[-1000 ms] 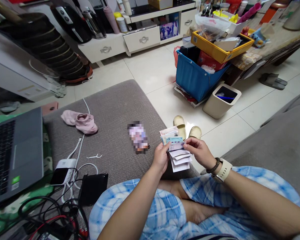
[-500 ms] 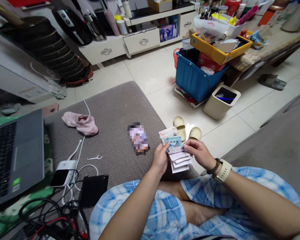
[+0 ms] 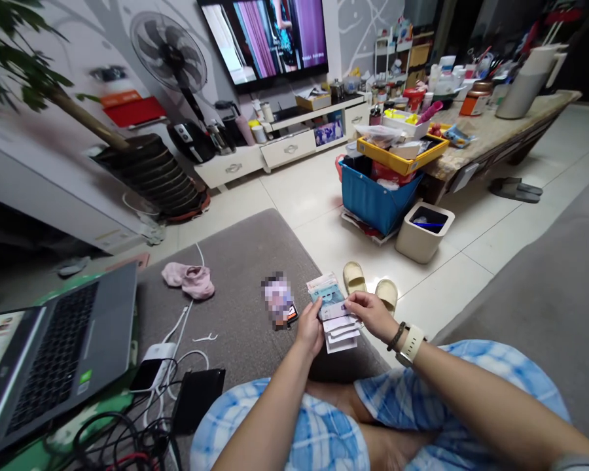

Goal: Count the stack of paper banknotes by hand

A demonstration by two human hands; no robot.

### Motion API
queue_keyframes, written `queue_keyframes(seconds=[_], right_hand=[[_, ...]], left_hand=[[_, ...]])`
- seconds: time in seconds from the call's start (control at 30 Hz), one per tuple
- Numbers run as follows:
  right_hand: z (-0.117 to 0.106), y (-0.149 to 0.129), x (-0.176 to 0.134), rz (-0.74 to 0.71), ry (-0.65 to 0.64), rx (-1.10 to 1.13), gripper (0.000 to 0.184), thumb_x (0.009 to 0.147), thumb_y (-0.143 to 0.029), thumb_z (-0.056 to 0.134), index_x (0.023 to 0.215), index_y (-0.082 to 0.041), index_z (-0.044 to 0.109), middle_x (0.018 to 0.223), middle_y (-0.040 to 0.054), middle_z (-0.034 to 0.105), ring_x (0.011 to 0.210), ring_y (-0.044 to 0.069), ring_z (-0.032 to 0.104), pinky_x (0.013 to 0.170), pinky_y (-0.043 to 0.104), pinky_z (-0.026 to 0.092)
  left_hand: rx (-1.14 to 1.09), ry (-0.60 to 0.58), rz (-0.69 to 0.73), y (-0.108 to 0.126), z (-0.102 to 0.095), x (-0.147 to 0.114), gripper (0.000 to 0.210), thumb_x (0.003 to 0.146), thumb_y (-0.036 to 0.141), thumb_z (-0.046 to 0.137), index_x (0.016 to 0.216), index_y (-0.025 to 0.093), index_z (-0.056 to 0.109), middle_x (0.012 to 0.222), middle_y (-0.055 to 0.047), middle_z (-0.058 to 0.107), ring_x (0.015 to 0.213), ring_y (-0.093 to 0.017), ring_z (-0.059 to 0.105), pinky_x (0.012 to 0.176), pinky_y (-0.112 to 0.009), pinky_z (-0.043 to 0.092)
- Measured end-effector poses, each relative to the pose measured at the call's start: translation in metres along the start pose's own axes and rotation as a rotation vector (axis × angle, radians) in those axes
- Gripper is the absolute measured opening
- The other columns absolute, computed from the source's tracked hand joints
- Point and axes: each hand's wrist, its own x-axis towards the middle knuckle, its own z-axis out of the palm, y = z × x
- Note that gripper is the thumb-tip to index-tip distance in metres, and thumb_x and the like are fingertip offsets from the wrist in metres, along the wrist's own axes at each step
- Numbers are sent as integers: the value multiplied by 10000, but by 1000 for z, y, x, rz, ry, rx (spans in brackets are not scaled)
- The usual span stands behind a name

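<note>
A fanned bundle of what look like banknotes point(image 3: 330, 294), a blue one on top, is held up over my lap. My left hand point(image 3: 309, 329) grips its left edge, with the thumb across the front. From the right, my right hand point(image 3: 373, 311) pinches the edge of the bundle between thumb and fingers. Below the blue note, several pale folded slips point(image 3: 341, 332) hang fanned out. A blurred-out object with a dark edge, perhaps a phone point(image 3: 291, 313), lies on the grey seat left of my hands.
A laptop point(image 3: 63, 353) stands open at the left, beside tangled cables point(image 3: 103, 425), a white power bank point(image 3: 153, 367) and a black pouch point(image 3: 199, 400). Pink socks point(image 3: 189, 280) lie farther back. Yellow slippers point(image 3: 354, 278), a bin point(image 3: 417, 242) and a blue crate point(image 3: 377, 199) are on the floor.
The view has tilted upward, bringing the television, fan and plant into sight. Both hands keep their hold on the banknotes, with little visible shift between them.
</note>
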Motion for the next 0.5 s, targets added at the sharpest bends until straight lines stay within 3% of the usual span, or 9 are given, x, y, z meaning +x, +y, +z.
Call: queue_keyframes(seconds=[0.17,0.33,0.5], right_hand=[[-1,-15,-7,-74,4,23,369,682,-508,703,675,-158,587,575,-35,525,538,97,429,531,246,324],[-2,-34,-16,-127,9,23,324,672,-469,689,643,-167,574,547,-48,510,522,93,415,525,245,326],[-7,-65,-9,-142,-25,1,268,651,-404,694,610,-165,580,542,-40,532,506,91,426,502,240,327]], left_hand=[[19,-4,54,2,16,-19,252,666,214,763,863,135,626,909,-103,753,927,-275,709,851,-405,549],[81,-51,103,9,37,-37,303,694,207,723,980,137,650,889,-87,757,867,-265,719,823,-396,555],[119,-37,129,30,62,-34,211,729,171,677,931,114,659,835,-102,754,823,-277,721,780,-401,564]])
